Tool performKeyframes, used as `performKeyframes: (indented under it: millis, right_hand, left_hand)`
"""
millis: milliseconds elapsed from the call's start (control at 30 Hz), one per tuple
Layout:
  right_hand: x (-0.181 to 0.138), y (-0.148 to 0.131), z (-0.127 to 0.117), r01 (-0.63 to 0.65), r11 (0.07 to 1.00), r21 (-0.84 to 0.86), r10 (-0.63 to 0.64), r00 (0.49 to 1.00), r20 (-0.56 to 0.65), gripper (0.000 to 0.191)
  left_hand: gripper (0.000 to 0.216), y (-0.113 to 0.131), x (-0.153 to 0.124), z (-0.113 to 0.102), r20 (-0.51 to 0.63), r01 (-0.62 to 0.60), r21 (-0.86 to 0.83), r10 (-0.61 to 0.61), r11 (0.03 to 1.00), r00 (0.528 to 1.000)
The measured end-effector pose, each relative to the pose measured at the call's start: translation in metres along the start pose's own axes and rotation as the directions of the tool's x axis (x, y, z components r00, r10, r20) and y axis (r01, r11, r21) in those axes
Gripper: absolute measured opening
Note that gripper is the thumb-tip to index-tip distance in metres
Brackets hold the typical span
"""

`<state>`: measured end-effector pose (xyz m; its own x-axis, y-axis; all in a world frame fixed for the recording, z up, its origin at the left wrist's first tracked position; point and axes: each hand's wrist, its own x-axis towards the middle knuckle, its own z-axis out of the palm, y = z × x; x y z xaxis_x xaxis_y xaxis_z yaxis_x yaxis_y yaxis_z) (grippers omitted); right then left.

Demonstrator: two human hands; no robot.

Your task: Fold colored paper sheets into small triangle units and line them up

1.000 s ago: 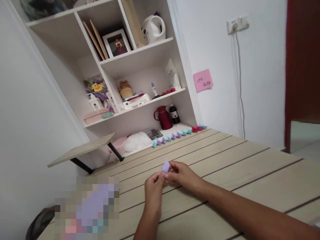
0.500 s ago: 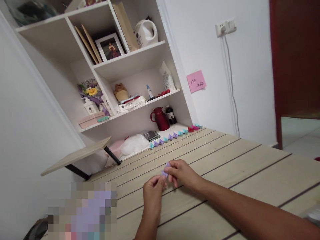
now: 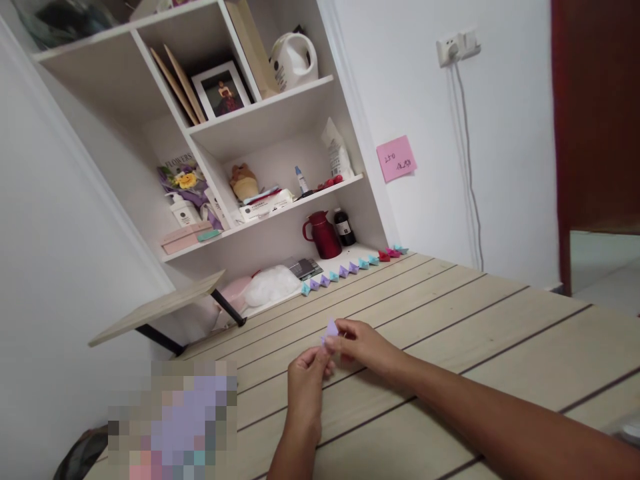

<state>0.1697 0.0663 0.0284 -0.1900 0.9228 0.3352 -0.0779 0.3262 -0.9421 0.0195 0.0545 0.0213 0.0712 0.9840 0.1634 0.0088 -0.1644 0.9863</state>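
Observation:
Between my two hands, just above the slatted wooden table, is a small piece of folded purple paper. My left hand pinches its lower end between thumb and fingers. From the right side, my right hand grips it with thumb and forefinger. A pointed corner of the paper sticks up past the fingers; the rest is hidden by them. Along the far edge of the table runs a row of small folded paper pieces in turquoise, purple, red and pink.
A low wooden stand with black legs is at the left. Behind the row, white shelves hold a red jug, a dark bottle and boxes. A pixelated patch covers the near left. A pink note is on the wall.
My fingers have shifted slightly on the purple paper, and more of its pointed corner now shows above them. The whole view has moved a little.

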Motion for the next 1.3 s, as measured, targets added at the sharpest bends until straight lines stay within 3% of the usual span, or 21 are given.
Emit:
performKeyframes:
  millis: [133,467,700,900,1133,1300]
  right_hand:
    - [0.000,-0.002,-0.001,-0.056,0.998,0.030,0.057,0.997,-0.048,0.024]
    - [0.003,0.001,-0.006,-0.076,0.996,0.038,0.078,0.994,-0.078,0.020]
    - [0.006,0.009,-0.015,-0.132,0.989,0.060,0.139,0.982,-0.129,0.028]
    - [0.007,0.010,-0.018,-0.122,0.991,0.052,0.128,0.984,-0.125,0.029]
    - [0.009,0.016,-0.017,-0.127,0.992,0.012,0.127,0.986,-0.108,0.023]
    - [0.005,0.007,-0.016,-0.091,0.993,0.072,0.096,0.993,-0.068,0.031]
  left_hand:
    - [0.034,0.003,-0.004,0.006,0.065,-0.003,0.070,-0.001,0.998,0.998]
    - [0.031,0.005,-0.005,0.009,0.026,-0.025,0.110,0.022,0.994,0.999]
    - [0.052,0.003,-0.005,0.009,0.074,0.041,0.033,-0.043,0.999,0.996]
    - [0.060,0.001,-0.003,0.008,0.102,0.023,0.013,-0.024,1.000,0.995]
    - [0.040,0.007,-0.007,0.008,0.029,0.045,0.076,-0.047,0.996,0.998]
    - [0.037,0.008,-0.008,0.008,0.038,0.027,0.070,-0.030,0.997,0.999]
